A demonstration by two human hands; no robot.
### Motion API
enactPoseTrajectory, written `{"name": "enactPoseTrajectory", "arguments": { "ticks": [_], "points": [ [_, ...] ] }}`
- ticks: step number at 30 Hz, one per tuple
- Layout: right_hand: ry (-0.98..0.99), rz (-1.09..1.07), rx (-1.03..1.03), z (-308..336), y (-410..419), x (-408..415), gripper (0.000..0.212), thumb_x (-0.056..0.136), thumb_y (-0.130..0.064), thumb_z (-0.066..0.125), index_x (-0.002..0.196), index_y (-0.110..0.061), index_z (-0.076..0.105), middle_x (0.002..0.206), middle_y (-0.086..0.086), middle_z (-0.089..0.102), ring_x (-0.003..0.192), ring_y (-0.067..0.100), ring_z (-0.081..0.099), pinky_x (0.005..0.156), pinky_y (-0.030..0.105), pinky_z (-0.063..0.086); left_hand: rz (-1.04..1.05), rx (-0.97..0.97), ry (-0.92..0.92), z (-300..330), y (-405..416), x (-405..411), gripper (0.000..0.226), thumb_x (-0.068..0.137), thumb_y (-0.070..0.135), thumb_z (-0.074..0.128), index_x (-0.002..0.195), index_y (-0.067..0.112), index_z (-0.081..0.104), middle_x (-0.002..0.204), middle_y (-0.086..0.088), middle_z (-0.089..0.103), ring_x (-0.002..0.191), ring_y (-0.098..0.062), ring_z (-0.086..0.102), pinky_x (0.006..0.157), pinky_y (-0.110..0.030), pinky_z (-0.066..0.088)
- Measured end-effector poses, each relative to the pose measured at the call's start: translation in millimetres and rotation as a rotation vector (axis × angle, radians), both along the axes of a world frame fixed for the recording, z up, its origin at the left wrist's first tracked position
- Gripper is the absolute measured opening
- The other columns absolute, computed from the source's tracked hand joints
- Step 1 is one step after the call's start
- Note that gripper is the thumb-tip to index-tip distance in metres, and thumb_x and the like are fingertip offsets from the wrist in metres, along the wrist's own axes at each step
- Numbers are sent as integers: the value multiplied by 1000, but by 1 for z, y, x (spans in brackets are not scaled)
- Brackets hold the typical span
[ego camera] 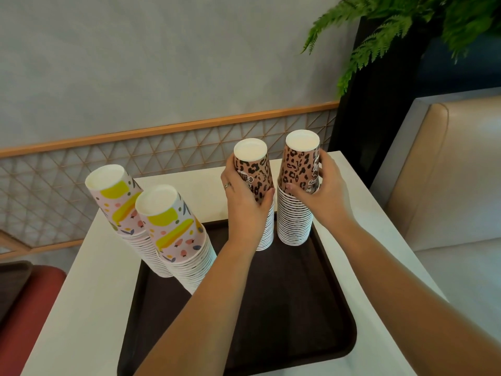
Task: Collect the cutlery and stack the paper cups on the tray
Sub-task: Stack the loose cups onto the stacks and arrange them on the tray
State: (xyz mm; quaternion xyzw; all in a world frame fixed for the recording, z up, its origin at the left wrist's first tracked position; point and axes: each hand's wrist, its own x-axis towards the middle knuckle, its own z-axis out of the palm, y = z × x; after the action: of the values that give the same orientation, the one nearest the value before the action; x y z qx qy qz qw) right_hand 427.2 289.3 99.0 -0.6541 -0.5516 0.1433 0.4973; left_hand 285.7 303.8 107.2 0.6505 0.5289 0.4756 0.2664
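A dark brown tray (pixel 292 308) lies on a white table (pixel 89 289). Two tall upside-down stacks of leopard-print paper cups stand at the tray's far end. My left hand (pixel 244 202) wraps around the left leopard stack (pixel 256 172). My right hand (pixel 322 185) wraps around the right leopard stack (pixel 298 164). On the tray's left side stand two stacks of pink cups with yellow and red shapes, the far one (pixel 113 199) and the near one (pixel 173 226). No cutlery is visible.
A wall with a wooden lattice rail (pixel 162 153) runs behind the table. A green fern (pixel 406 25) hangs at the upper right over a dark pillar. A beige seat (pixel 447 172) stands to the right, a red seat (pixel 29 308) to the left.
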Motion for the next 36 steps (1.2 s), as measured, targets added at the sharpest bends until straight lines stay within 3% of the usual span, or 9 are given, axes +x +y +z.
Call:
{"name": "enactPoseTrajectory", "arguments": {
  "ticks": [4, 9, 14, 17, 20, 23, 27, 31, 36],
  "points": [
    [-27, -104, 96, 6, -12, -10, 80, 77, -30, 73, 142, -16, 28, 143, 4, 34, 128, 7, 33, 83, -11, 25, 33, 59, 0, 11, -22, -4, 95, 82, 29, 68, 149, 18, 2, 156, -8, 8, 146, -18, 11, 116, -33, 22],
    [-31, -146, 379, 21, -39, -48, 53, 83, -15, 67, 129, -5, 44, 129, 6, 44, 119, 8, 41, 95, 1, 32, 32, 553, 30, 42, -72, -18, 47, 88, 20, 52, 131, 8, 38, 133, -13, 43, 127, -8, 30, 109, -11, 21],
    [88, 226, 329, 27, -62, -101, 52, 85, -26, 61, 130, -11, 40, 123, 6, 51, 107, 14, 55, 90, 27, 48, 93, 773, -15, 73, -99, -61, 25, 94, 29, 42, 112, 13, 49, 112, -2, 57, 110, -13, 46, 99, -27, 33],
    [52, 368, 142, 24, -70, -132, 68, 79, -45, 61, 137, -23, 31, 128, -5, 46, 114, 6, 49, 89, 13, 44, 193, 786, -93, 78, -98, -94, 24, 93, 26, 44, 113, 13, 48, 112, 10, 50, 111, -12, 44, 94, -40, 38],
    [20, 377, -30, 12, -68, -157, 89, 72, -46, 72, 143, -25, 22, 139, -9, 37, 123, 4, 40, 94, 12, 36, 355, 661, -138, 69, -84, -131, 34, 88, 17, 52, 120, 8, 45, 122, -3, 43, 116, -22, 40, 99, -26, 33],
    [13, 351, -110, -2, -64, -179, 100, 67, -44, 77, 145, -27, 16, 143, -8, 31, 130, 9, 37, 103, 31, 41, 429, 372, -153, 50, -61, -169, 51, 82, 20, 61, 127, 9, 40, 131, -6, 39, 124, -24, 37, 104, -34, 34],
    [11, 272, -104, -16, -57, -195, 99, 65, -36, 80, 143, -24, 20, 139, -6, 37, 128, 10, 39, 102, 31, 42, 348, -41, -73, 22, -34, -196, 81, 75, 21, 75, 140, 16, 27, 146, -7, 29, 137, -24, 26, 103, -28, 31],
    [10, 184, -54, -21, -47, -202, 88, 66, -34, 80, 138, -17, 32, 133, -1, 46, 122, 11, 46, 95, 24, 41, 203, -184, -72, -2, -10, -208, 106, 67, 22, 82, 147, 20, 12, 151, -6, 26, 139, -23, 27, 104, -30, 30],
    [25, 128, -41, -25, -23, -202, 86, 66, -37, 79, 136, -19, 33, 131, -2, 49, 121, 12, 49, 94, 28, 46, 58, -154, -86, -12, 8, -211, 97, 61, 13, 85, 139, 17, 29, 133, -4, 48, 123, -20, 50, 100, -41, 47]
  ]
}}
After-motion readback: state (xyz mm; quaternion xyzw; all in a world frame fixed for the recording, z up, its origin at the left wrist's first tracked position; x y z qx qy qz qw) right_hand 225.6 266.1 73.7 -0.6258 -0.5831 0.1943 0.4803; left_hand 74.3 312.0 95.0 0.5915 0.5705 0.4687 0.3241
